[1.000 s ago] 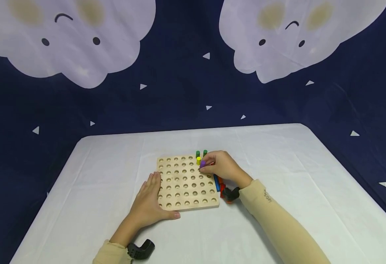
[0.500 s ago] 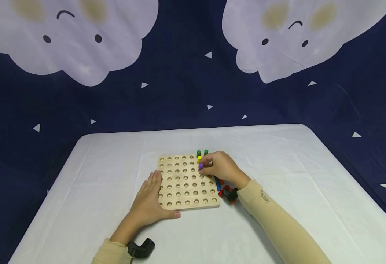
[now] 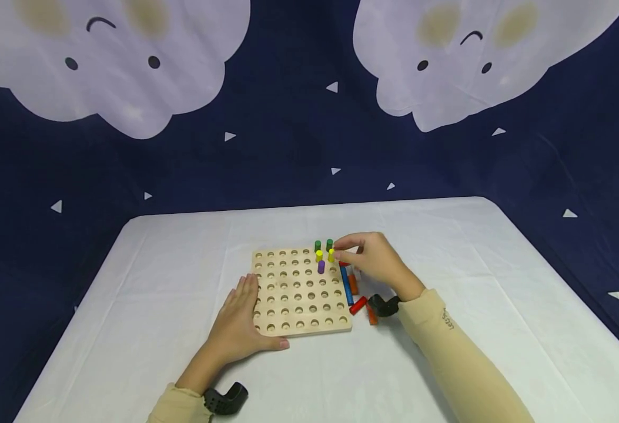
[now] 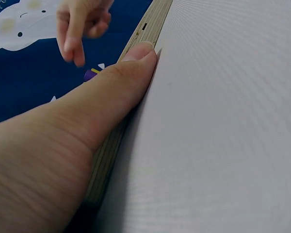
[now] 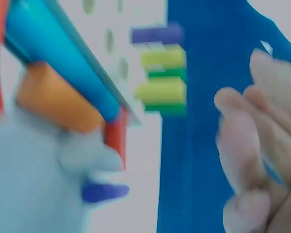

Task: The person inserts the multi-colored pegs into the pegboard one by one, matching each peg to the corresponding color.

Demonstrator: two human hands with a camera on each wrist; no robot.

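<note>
A wooden pegboard [image 3: 298, 294] lies on the white table. Near its far right corner stand two green pegs [image 3: 317, 245], two yellow pegs [image 3: 331, 255] and one purple peg [image 3: 321, 267]. My right hand [image 3: 347, 245] hovers just right of these pegs with loosely curled fingers and holds nothing. The right wrist view, blurred, shows the same peg cluster [image 5: 161, 73] and my fingers [image 5: 252, 136] apart from it. My left hand [image 3: 246, 305] lies flat against the board's left edge. Its thumb [image 4: 136, 63] presses the board's side [image 4: 150, 24].
Loose pegs lie on the cloth right of the board: a long blue one [image 3: 346, 285], an orange one [image 3: 353, 284], a red one [image 3: 358, 305] and another orange one [image 3: 371, 314]. A dark blue backdrop with cloud figures [image 3: 129, 70] hangs behind the table.
My right hand has let go of the purple peg, which now stands in the board, and has drawn back to the right. A second yellow peg shows. The left hand has not moved.
</note>
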